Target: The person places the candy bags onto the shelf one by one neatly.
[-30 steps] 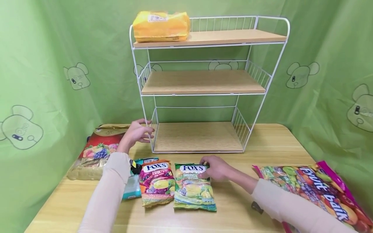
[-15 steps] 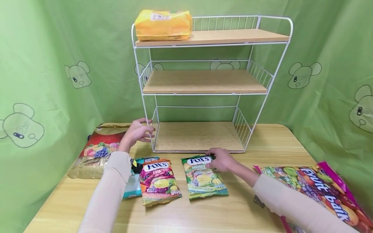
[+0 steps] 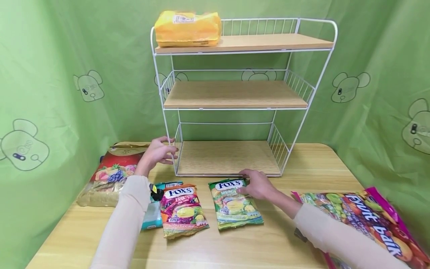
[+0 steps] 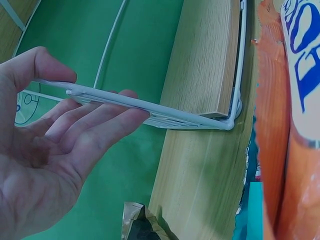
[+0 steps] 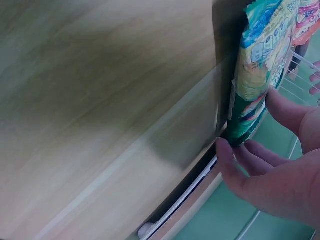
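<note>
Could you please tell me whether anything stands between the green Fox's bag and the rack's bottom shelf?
No loose item visibly does: the right grip holds the top corner of the green Fox's Spring bag in front of the bottom shelf. Between are only part of the right grip and the shelf's white front wire.

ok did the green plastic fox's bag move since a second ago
Yes: in the head view, the green bag has shifted right and nearer the white wire shelf rack, judged against its bottom front edge.
</note>
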Tool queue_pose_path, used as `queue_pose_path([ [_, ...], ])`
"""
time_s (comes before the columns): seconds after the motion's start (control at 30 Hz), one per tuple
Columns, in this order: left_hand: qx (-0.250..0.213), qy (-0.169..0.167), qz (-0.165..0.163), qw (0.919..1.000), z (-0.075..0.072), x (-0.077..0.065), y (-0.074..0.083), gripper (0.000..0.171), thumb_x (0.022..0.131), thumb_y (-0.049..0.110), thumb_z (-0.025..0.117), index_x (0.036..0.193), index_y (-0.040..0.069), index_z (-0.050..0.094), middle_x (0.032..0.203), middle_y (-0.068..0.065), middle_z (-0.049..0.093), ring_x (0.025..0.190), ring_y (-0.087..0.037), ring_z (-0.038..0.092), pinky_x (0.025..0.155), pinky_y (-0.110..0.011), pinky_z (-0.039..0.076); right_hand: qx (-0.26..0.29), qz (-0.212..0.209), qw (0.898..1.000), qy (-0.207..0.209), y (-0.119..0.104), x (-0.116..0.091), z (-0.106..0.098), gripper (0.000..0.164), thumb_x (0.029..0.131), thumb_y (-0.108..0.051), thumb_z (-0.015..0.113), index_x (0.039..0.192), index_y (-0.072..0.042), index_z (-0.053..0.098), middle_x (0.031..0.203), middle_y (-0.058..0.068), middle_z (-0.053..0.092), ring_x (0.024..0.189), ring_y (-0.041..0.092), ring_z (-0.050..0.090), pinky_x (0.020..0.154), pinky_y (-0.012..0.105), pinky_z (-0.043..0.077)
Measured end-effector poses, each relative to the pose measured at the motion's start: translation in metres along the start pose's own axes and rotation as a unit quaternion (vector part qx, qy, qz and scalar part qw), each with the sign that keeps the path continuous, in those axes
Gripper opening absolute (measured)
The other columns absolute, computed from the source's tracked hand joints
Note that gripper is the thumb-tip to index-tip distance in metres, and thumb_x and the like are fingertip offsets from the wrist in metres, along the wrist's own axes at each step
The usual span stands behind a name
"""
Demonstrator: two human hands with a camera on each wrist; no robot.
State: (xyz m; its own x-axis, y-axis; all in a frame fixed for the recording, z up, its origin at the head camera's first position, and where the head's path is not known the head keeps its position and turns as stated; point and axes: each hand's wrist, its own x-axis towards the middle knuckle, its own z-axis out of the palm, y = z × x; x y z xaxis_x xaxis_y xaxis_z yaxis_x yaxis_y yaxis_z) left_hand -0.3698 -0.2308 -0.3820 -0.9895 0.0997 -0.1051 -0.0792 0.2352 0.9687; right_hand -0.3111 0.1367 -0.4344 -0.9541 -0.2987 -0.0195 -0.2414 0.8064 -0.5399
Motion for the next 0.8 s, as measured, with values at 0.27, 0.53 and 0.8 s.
queue_pose_path([
  [0.27,0.002,0.002,0.000,1.0000,0.000,0.000,0.000,0.058,0.090,0.006,0.064,0.145,0.002,0.046,0.136,-0.032,0.058,0.107,-0.042,0.070,0.083,-0.045,0.065,-0.032,0.020,0.999,-0.004,-0.002,-0.006,-0.006,0.083,0.081,-0.033,0.084,0.143,0.007,0.046,0.125,0.027,0.065,0.108,0.041,0.066,0.095,0.055,0.058],
  [0.53,0.007,0.002,-0.003,1.0000,0.001,-0.001,0.000,0.058,0.091,0.007,0.065,0.145,0.002,0.046,0.133,-0.029,0.060,0.110,-0.044,0.069,0.082,-0.044,0.065,-0.047,0.055,0.992,-0.098,-0.003,-0.025,-0.014,0.086,0.087,-0.057,0.072,0.130,0.015,0.049,0.099,0.022,0.066,0.083,0.033,0.067,0.070,0.044,0.062],
  [0.8,0.010,0.002,0.001,0.9999,0.001,-0.001,0.001,0.057,0.092,0.008,0.064,0.145,0.002,0.046,0.135,-0.031,0.059,0.111,-0.046,0.067,0.083,-0.044,0.065,0.002,0.094,0.983,-0.157,-0.010,-0.037,-0.009,0.089,0.087,-0.055,0.073,0.135,0.013,0.042,0.091,0.015,0.059,0.064,0.025,0.062,0.049,0.037,0.059],
])
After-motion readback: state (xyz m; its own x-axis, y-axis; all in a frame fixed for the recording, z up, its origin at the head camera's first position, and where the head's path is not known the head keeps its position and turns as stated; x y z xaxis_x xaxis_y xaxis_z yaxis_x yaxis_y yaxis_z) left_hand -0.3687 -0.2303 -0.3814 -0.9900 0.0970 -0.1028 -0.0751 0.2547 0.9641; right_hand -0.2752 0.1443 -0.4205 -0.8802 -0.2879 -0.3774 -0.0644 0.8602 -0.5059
